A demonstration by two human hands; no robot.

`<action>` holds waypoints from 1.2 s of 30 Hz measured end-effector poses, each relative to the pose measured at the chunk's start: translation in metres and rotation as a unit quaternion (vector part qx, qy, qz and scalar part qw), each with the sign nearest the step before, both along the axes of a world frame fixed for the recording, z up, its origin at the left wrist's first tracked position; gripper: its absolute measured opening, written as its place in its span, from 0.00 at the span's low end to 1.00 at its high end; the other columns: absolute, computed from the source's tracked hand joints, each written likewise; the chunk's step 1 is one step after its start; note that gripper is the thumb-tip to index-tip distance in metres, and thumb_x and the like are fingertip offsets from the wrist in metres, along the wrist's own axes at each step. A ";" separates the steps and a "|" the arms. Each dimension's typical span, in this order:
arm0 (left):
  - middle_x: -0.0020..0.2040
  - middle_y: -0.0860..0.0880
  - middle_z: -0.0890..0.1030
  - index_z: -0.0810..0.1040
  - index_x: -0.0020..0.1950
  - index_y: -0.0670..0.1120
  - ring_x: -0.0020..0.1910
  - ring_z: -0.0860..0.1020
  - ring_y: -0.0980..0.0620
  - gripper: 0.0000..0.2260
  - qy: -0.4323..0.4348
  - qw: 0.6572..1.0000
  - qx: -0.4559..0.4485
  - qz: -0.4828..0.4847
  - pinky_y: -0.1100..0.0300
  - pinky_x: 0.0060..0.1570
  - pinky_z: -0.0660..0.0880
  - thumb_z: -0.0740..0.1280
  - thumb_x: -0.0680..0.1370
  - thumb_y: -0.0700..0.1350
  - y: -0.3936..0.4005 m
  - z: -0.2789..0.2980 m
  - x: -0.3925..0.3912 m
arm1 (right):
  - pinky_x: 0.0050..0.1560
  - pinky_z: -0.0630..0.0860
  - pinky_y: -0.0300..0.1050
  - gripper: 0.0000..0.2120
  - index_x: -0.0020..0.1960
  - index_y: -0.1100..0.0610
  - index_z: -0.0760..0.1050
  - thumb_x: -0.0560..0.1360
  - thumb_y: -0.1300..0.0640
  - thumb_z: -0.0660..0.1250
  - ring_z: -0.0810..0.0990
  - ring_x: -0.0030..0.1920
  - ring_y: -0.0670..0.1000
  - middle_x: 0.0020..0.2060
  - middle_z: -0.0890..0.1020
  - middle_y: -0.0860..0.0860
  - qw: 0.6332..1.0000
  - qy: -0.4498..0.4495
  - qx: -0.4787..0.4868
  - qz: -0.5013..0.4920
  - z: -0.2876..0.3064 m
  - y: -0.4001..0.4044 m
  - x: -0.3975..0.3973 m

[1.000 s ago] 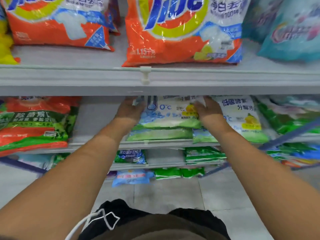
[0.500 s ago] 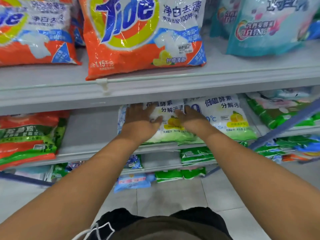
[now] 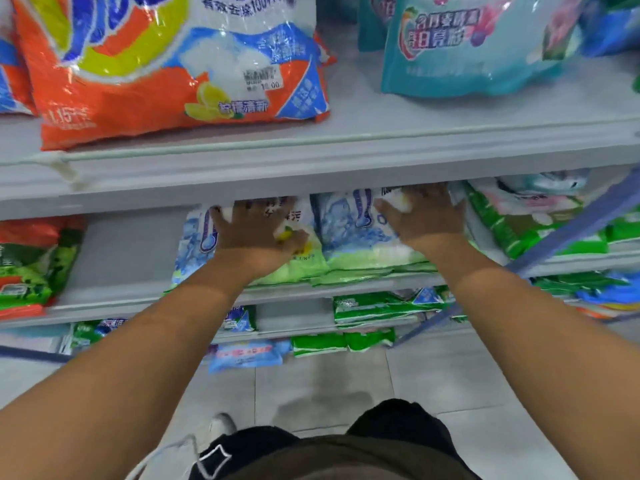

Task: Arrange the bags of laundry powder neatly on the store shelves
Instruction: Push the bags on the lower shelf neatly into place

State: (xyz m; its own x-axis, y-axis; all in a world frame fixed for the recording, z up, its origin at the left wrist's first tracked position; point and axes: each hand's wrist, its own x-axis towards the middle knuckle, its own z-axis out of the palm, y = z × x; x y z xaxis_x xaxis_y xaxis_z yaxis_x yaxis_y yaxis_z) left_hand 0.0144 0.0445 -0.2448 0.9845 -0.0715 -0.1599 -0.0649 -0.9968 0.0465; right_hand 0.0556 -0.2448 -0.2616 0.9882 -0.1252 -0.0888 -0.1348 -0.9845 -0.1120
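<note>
2 stacks of blue-green powder bags [image 3: 367, 247] on middle shelf [image 3: 131, 251]. My left hand [image 3: 252, 233] and right hand [image 3: 424, 214] press flat, fingers spread, 1 per stack. I judge bags soft, slippery, shifting; grip by edges.

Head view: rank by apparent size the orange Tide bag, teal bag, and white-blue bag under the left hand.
1. Orange Tide bag, largest, though cropped at the top.
2. Teal bag, also cropped.
3. White-blue bag, smallest; partly hidden by the left hand and the shelf, so unsure.
</note>
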 end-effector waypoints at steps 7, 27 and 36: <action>0.82 0.51 0.54 0.49 0.80 0.66 0.80 0.53 0.38 0.32 0.002 0.998 0.056 -0.004 0.25 0.72 0.45 0.50 0.78 0.71 -0.011 -0.001 0.002 | 0.74 0.58 0.67 0.40 0.79 0.43 0.57 0.74 0.24 0.50 0.54 0.81 0.56 0.81 0.56 0.50 0.998 0.049 0.035 0.017 -0.002 -0.014 0.002; 0.82 0.48 0.59 0.61 0.79 0.64 0.80 0.53 0.33 0.33 -0.141 0.989 -0.043 0.028 0.24 0.70 0.50 0.52 0.75 0.74 0.039 -0.032 -0.040 | 0.76 0.39 0.69 0.35 0.80 0.39 0.53 0.76 0.30 0.45 0.42 0.82 0.59 0.83 0.47 0.48 0.994 -0.067 -0.023 0.081 -0.011 0.067 -0.069; 0.82 0.48 0.55 0.47 0.80 0.68 0.81 0.48 0.38 0.36 -0.017 0.998 -0.028 0.046 0.30 0.73 0.54 0.46 0.73 0.77 0.050 -0.017 -0.027 | 0.75 0.34 0.71 0.39 0.81 0.38 0.40 0.75 0.25 0.45 0.30 0.79 0.57 0.82 0.38 0.48 0.998 0.042 -0.011 0.038 -0.008 0.053 -0.050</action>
